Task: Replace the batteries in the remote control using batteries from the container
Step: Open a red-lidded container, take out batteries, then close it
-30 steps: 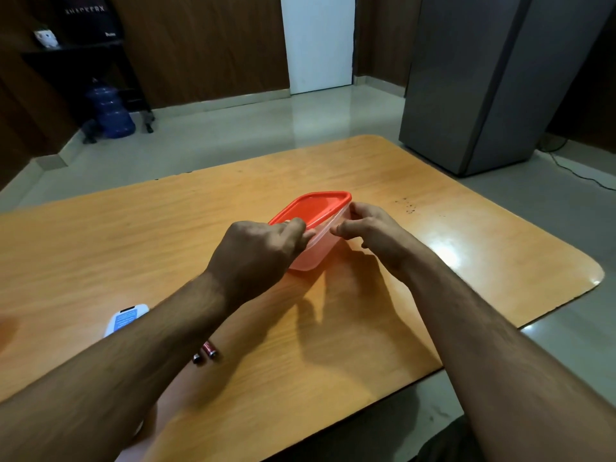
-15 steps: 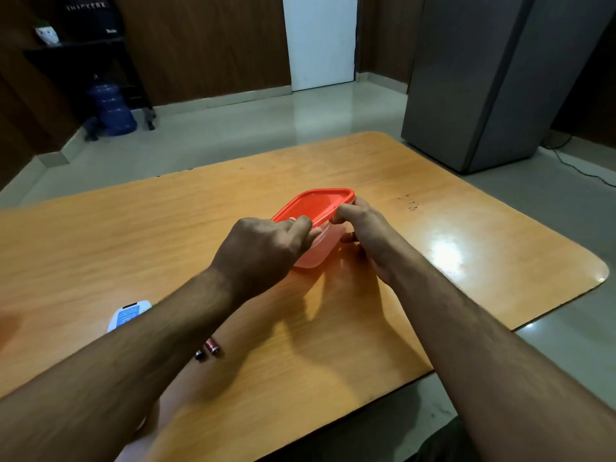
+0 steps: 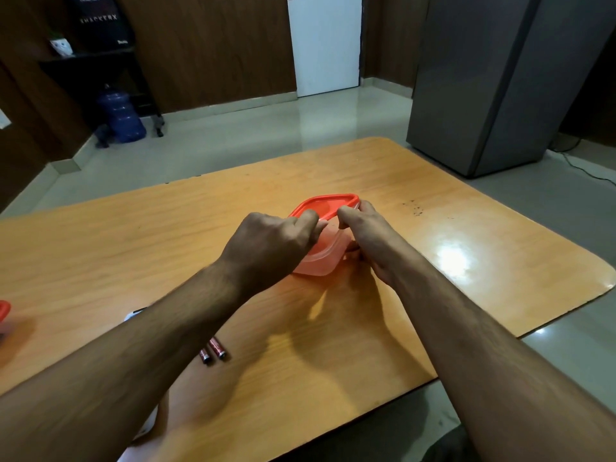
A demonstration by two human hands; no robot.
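Lifted higher at the near edge since before: one red plastic lid (image 3: 328, 205) on one clear rectangular plastic container (image 3: 321, 255), mid-table on the orange wooden table (image 3: 466, 228). Left hand (image 3: 270, 248) and right hand (image 3: 361, 228) both pinching lid rim. Two red-black cylindrical batteries (image 3: 213, 351) near left, touching.

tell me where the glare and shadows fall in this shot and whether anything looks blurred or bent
Head view: a bright glare patch sits on the table right of the right hand; the arms throw a dark shadow on the wood below the container; the red object at the left edge is blurred; the wide lens bows the table edges; the left hand and the batteries stay fairly sharp.
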